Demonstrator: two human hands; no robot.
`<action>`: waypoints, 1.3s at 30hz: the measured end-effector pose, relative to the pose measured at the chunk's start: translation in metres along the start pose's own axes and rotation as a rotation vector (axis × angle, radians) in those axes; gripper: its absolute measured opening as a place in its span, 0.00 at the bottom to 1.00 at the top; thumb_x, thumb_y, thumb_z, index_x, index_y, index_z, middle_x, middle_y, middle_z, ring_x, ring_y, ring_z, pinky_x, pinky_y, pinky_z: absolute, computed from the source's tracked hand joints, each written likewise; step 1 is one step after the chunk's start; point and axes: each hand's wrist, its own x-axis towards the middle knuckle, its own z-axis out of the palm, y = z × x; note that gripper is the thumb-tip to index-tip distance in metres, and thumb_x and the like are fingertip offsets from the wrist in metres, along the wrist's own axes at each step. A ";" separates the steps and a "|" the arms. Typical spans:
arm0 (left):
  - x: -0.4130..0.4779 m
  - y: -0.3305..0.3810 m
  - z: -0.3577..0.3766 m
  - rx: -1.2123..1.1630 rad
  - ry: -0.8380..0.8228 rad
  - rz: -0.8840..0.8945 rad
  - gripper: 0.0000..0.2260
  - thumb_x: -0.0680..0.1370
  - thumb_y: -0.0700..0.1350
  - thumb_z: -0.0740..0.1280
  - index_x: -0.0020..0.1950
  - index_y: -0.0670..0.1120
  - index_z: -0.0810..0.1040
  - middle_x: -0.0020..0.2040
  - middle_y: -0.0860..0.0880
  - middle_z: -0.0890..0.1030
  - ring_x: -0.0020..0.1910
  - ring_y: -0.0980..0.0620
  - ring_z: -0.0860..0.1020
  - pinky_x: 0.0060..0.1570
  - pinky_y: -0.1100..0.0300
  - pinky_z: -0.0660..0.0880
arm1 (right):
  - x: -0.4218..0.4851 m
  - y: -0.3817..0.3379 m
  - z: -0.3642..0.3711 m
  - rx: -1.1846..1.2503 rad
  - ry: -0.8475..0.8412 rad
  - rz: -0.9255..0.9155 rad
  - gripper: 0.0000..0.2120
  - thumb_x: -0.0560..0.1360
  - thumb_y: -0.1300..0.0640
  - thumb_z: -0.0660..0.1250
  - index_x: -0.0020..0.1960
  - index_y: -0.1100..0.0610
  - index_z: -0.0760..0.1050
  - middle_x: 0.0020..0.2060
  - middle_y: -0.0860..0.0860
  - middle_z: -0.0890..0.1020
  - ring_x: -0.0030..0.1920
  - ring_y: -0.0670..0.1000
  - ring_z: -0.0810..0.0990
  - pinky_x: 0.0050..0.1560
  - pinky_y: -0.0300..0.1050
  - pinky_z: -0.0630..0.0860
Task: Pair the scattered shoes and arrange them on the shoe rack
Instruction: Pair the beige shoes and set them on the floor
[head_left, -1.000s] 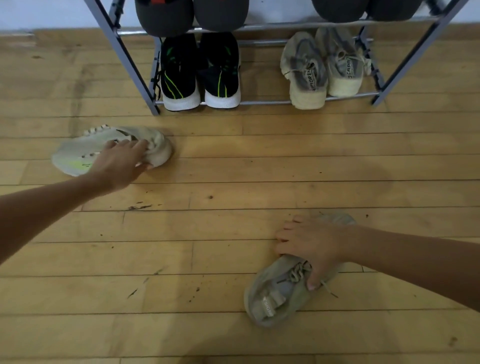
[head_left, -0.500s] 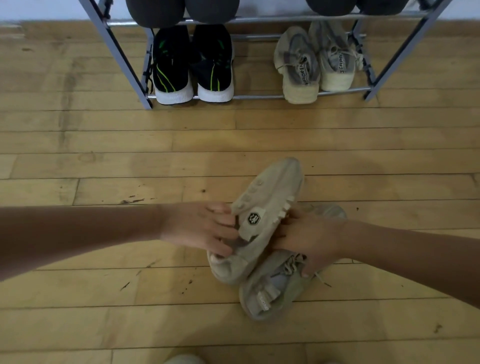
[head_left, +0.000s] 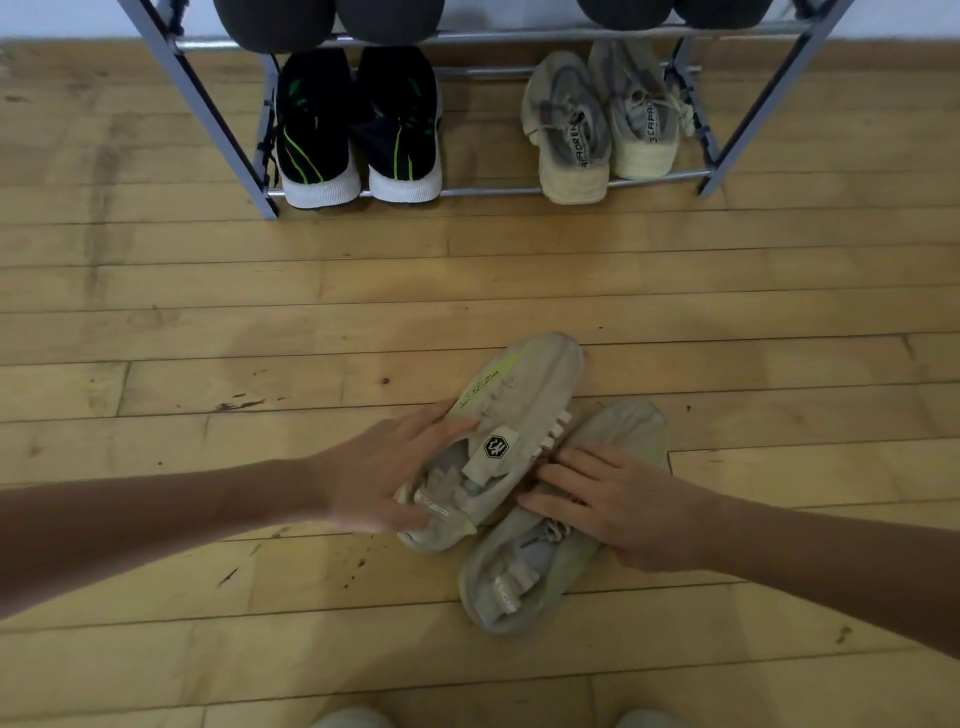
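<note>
1. The shoe rack (head_left: 228, 135) stands at the far edge of the wooden floor (head_left: 208, 312), against the wall; all places below are told from it.
2. On its lowest rail, toward the left end, sits a black pair with green stripes (head_left: 358, 130), white soles facing out.
3. Toward the right end of the same rail sits a beige-grey pair (head_left: 602, 119), its left shoe jutting past the front rail.
4. Dark shoes rest on the rail above; only their rounded ends show.
5. Well in front of the rack, on the floor, two pale beige shoes lie touching, the upper shoe (head_left: 498, 431) leaning across the lower shoe (head_left: 524, 577).
6. The left hand (head_left: 374, 478) has its grip closed around the upper shoe's heel and side.
7. The right hand (head_left: 618, 499) lies on the lower shoe, fingers spread flat over its laces; whether its grip clasps the shoe cannot be told.
</note>
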 end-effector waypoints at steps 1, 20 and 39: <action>0.002 0.004 0.006 -0.038 0.012 -0.008 0.45 0.65 0.62 0.60 0.76 0.61 0.38 0.77 0.55 0.37 0.76 0.56 0.44 0.74 0.56 0.53 | 0.001 0.000 0.000 -0.013 0.013 -0.014 0.51 0.49 0.46 0.79 0.70 0.54 0.67 0.60 0.56 0.78 0.58 0.57 0.78 0.61 0.53 0.74; 0.002 0.014 0.038 -0.674 0.379 -0.146 0.36 0.69 0.64 0.65 0.72 0.71 0.50 0.77 0.63 0.51 0.76 0.62 0.52 0.74 0.52 0.56 | -0.018 0.000 0.038 0.724 0.432 0.911 0.43 0.63 0.47 0.73 0.73 0.44 0.55 0.57 0.51 0.67 0.56 0.54 0.70 0.57 0.48 0.70; 0.041 0.042 0.005 -1.103 0.269 -0.246 0.33 0.70 0.36 0.72 0.68 0.60 0.65 0.54 0.58 0.73 0.51 0.59 0.75 0.45 0.66 0.75 | 0.003 -0.030 0.010 1.870 0.611 1.133 0.40 0.66 0.70 0.71 0.67 0.37 0.65 0.60 0.50 0.69 0.57 0.51 0.75 0.56 0.53 0.78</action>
